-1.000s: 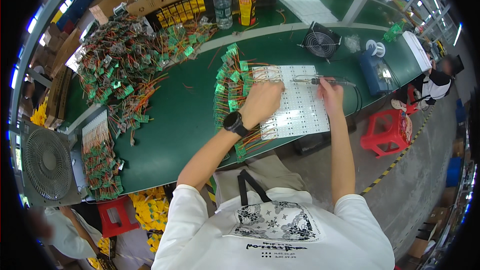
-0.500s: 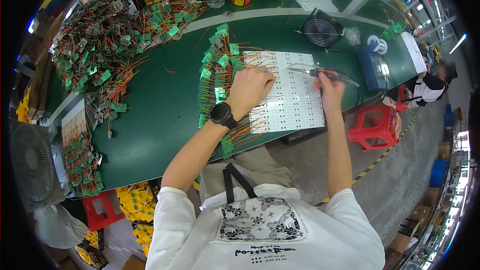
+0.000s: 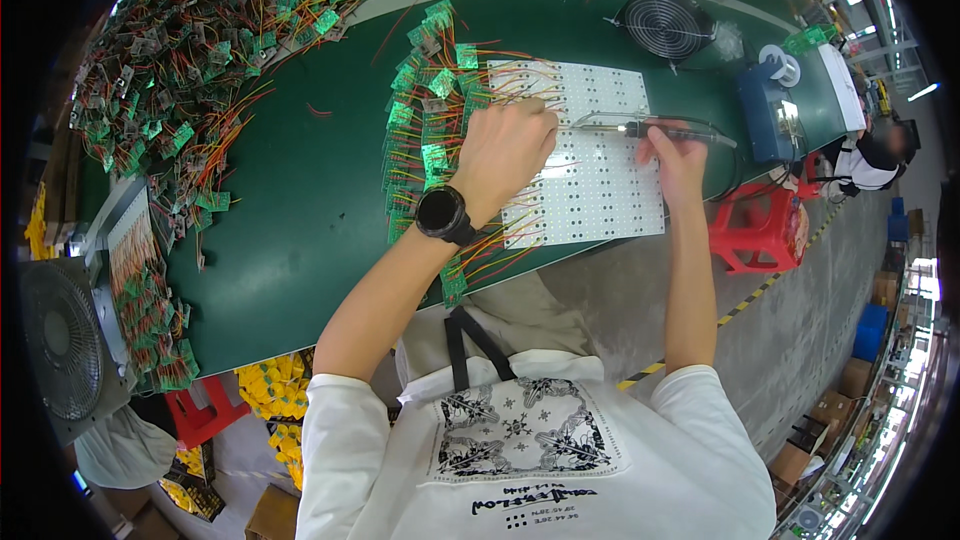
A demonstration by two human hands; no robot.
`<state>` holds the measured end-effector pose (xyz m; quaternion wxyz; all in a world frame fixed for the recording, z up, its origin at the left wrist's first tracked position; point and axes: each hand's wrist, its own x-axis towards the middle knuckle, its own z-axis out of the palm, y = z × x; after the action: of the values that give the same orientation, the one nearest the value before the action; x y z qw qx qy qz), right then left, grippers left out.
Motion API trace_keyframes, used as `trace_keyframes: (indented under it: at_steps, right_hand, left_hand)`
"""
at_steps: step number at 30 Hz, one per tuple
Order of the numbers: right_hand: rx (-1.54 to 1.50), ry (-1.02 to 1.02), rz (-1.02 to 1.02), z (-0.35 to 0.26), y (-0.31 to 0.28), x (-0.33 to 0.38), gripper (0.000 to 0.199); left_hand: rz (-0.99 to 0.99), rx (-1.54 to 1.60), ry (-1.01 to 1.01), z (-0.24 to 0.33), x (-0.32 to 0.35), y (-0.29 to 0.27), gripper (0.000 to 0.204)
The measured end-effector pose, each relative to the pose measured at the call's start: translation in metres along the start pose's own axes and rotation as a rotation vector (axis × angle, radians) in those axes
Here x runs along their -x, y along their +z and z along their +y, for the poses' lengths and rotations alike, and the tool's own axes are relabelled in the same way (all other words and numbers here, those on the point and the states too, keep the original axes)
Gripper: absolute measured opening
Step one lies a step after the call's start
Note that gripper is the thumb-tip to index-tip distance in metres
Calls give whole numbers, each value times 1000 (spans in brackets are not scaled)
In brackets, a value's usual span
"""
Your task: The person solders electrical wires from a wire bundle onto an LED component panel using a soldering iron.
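A white board (image 3: pixel 600 195) lies in front of the person. Over its left half, the left hand (image 3: pixel 507 152) curls its fingers close together; I can't tell what they pinch. By its right edge, the right hand (image 3: pixel 680 162) grips a soldering iron (image 3: pixel 634 130), which lies crosswise over the board, tip pointing at the nearby left fingers. Whether it touches anything is too small to see. The left hand hides some wires (image 3: pixel 512 230) at the board's left edge.
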<state>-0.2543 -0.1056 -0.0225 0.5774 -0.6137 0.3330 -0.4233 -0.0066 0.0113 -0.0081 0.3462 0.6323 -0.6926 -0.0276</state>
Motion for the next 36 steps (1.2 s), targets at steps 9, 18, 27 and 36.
trace_keyframes:
  at_steps: [9, 18, 27, 36]
  right_hand:
    - [24, -16, -29, -1, 2, 1, 21]
    - [54, -20, -15, 3, 0, 1, 22]
    - [-70, -26, 40, 8, -7, 1, 20]
    - [-221, 185, 88, -4, -12, -10, 20]
  left_hand:
    - [-15, -44, -12, 0, 2, 3, 12]
    - [2, -56, 3, 0, 3, 6, 13]
    - [16, -60, 7, -2, 3, 8, 14]
    - [19, 91, 71, 9, 1, -20, 16]
